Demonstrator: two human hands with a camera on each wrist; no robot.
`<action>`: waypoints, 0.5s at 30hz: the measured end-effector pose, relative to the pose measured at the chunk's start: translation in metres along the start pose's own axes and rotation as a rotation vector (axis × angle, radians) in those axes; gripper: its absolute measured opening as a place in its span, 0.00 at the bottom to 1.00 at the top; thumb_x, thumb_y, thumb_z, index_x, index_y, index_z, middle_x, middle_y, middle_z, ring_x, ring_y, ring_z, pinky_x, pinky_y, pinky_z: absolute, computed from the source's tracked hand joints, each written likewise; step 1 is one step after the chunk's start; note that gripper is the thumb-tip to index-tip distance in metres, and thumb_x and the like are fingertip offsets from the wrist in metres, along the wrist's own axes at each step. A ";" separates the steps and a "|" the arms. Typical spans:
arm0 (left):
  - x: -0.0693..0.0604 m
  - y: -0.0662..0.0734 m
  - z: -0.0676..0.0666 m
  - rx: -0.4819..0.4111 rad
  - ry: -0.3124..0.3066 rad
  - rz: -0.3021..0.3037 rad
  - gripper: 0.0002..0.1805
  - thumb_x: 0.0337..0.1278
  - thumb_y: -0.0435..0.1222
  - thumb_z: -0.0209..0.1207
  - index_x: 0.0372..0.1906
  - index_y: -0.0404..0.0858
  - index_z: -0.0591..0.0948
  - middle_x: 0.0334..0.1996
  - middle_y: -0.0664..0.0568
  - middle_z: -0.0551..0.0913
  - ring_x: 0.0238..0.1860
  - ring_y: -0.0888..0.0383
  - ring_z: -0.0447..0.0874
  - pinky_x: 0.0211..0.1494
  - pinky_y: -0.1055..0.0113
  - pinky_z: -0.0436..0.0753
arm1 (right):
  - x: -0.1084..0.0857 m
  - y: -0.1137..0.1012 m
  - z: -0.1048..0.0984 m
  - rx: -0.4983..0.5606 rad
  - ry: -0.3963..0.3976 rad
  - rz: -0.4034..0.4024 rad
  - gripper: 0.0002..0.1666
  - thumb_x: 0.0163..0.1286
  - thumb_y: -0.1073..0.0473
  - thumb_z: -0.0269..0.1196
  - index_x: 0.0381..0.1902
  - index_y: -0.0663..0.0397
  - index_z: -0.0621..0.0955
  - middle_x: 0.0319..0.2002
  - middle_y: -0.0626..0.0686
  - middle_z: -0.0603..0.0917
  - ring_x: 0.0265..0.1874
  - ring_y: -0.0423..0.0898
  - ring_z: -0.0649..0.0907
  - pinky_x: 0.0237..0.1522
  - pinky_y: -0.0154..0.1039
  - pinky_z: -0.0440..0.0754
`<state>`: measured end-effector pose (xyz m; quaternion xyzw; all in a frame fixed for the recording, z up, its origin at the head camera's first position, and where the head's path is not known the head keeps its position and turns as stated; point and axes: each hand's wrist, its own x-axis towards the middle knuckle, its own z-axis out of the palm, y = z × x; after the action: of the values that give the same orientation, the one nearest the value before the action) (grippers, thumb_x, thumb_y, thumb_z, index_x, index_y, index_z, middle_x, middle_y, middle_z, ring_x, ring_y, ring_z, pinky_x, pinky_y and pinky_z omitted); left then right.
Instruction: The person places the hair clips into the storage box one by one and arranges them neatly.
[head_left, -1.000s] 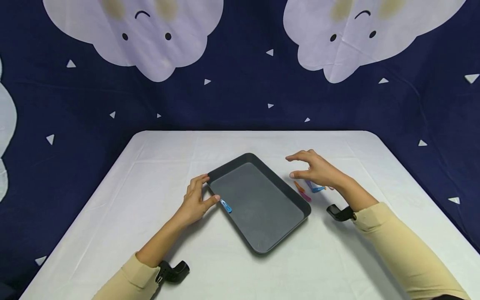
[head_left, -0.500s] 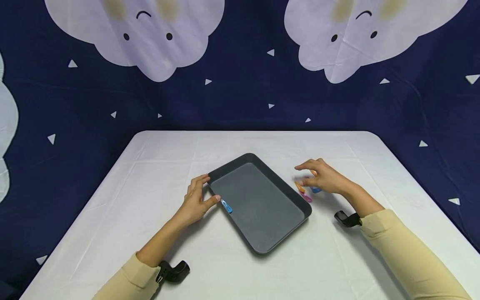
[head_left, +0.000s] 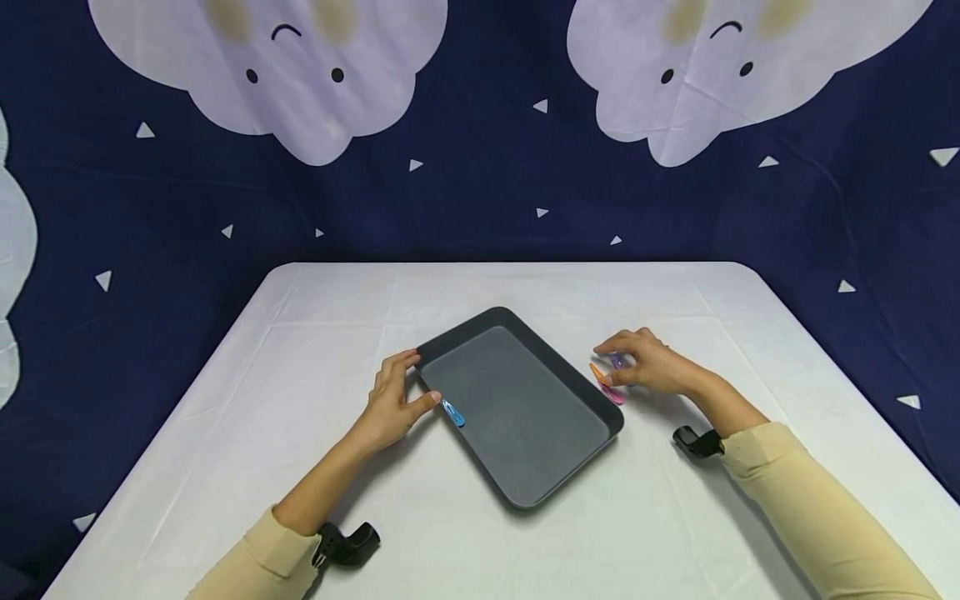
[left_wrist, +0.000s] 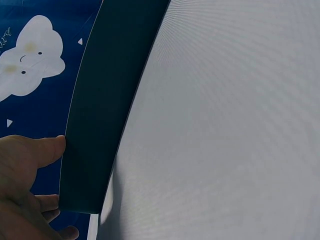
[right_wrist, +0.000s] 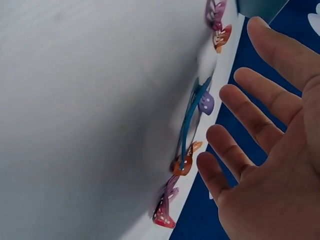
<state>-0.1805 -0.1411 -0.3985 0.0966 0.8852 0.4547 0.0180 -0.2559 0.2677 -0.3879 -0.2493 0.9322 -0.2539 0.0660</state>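
Note:
A dark grey baking tray (head_left: pixel 517 417) lies at an angle mid-table. My left hand (head_left: pixel 390 408) touches its left corner, thumb and fingertips resting against the rim, fingers relaxed. Beside that thumb, a blue snap hair clip (head_left: pixel 453 413) sits on the tray's rim. My right hand (head_left: pixel 648 362) is over a group of hair clips right of the tray, its fingers loosely bent. An orange clip (head_left: pixel 597 373), a pink clip (head_left: pixel 612 394) and a purple clip (head_left: pixel 617 361) show around its fingers. The right wrist view also has a blue clip (right_wrist: pixel 187 120) and a red clip (right_wrist: pixel 164 215), apart from the fingers.
A white cloth covers the table (head_left: pixel 337 333). Behind it hangs a dark blue curtain (head_left: pixel 480 200) with cloud faces and white triangles. Black wrist cameras sit on both wrists, close above the cloth.
My right hand has moved down and slightly right, lower over the hair clips, and its fingers have drawn closer together. My left hand, the tray and the blue clip on its rim have stayed put.

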 end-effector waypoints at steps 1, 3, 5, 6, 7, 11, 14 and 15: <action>0.000 0.000 0.000 -0.001 0.001 0.000 0.40 0.58 0.41 0.61 0.70 0.33 0.56 0.72 0.45 0.51 0.71 0.45 0.46 0.68 0.43 0.49 | 0.000 0.000 0.001 -0.005 -0.002 -0.002 0.29 0.54 0.54 0.70 0.55 0.52 0.80 0.56 0.54 0.79 0.50 0.51 0.69 0.48 0.43 0.64; 0.000 0.000 0.001 0.000 0.001 -0.001 0.40 0.58 0.40 0.61 0.70 0.33 0.56 0.71 0.45 0.52 0.72 0.45 0.46 0.68 0.43 0.48 | -0.001 0.001 0.001 -0.011 -0.006 -0.002 0.29 0.54 0.54 0.71 0.55 0.51 0.80 0.56 0.54 0.79 0.50 0.51 0.69 0.48 0.43 0.63; 0.000 -0.001 0.001 -0.001 0.003 -0.001 0.40 0.58 0.40 0.61 0.70 0.33 0.56 0.71 0.45 0.52 0.72 0.45 0.46 0.69 0.43 0.48 | -0.001 0.002 0.002 -0.021 -0.008 -0.006 0.29 0.53 0.53 0.71 0.55 0.50 0.80 0.56 0.53 0.79 0.50 0.51 0.69 0.47 0.43 0.63; 0.000 0.000 0.001 -0.001 0.002 0.000 0.40 0.58 0.40 0.61 0.70 0.33 0.56 0.71 0.45 0.52 0.72 0.45 0.46 0.69 0.43 0.47 | -0.002 0.003 0.003 -0.024 -0.008 -0.007 0.29 0.53 0.53 0.71 0.55 0.49 0.80 0.56 0.53 0.79 0.50 0.51 0.69 0.47 0.44 0.62; 0.000 0.000 0.001 0.000 0.001 0.000 0.40 0.58 0.40 0.61 0.70 0.33 0.56 0.71 0.45 0.51 0.72 0.45 0.46 0.69 0.43 0.48 | -0.002 0.004 0.003 -0.028 -0.008 -0.008 0.29 0.53 0.53 0.71 0.54 0.49 0.80 0.56 0.53 0.79 0.50 0.51 0.69 0.47 0.44 0.62; 0.000 0.000 0.001 0.002 -0.003 -0.001 0.40 0.58 0.41 0.61 0.70 0.33 0.56 0.72 0.45 0.51 0.72 0.45 0.46 0.68 0.42 0.48 | -0.002 0.007 0.004 -0.046 -0.006 -0.013 0.28 0.52 0.52 0.71 0.54 0.47 0.80 0.55 0.52 0.79 0.51 0.51 0.69 0.46 0.44 0.61; 0.000 0.000 0.001 0.004 -0.006 -0.007 0.40 0.58 0.41 0.61 0.71 0.34 0.55 0.72 0.45 0.51 0.72 0.45 0.46 0.68 0.43 0.48 | -0.002 0.008 0.005 -0.056 -0.006 -0.019 0.28 0.53 0.52 0.71 0.54 0.46 0.80 0.55 0.52 0.79 0.51 0.51 0.69 0.45 0.44 0.61; 0.000 0.000 0.001 0.004 -0.006 -0.009 0.40 0.58 0.41 0.61 0.71 0.34 0.55 0.72 0.46 0.51 0.72 0.45 0.46 0.69 0.43 0.48 | -0.002 0.008 0.005 -0.060 -0.006 -0.021 0.29 0.52 0.52 0.71 0.54 0.46 0.80 0.55 0.52 0.79 0.51 0.51 0.69 0.45 0.44 0.61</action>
<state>-0.1806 -0.1404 -0.3988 0.0939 0.8865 0.4524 0.0227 -0.2569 0.2724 -0.3963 -0.2616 0.9366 -0.2258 0.0587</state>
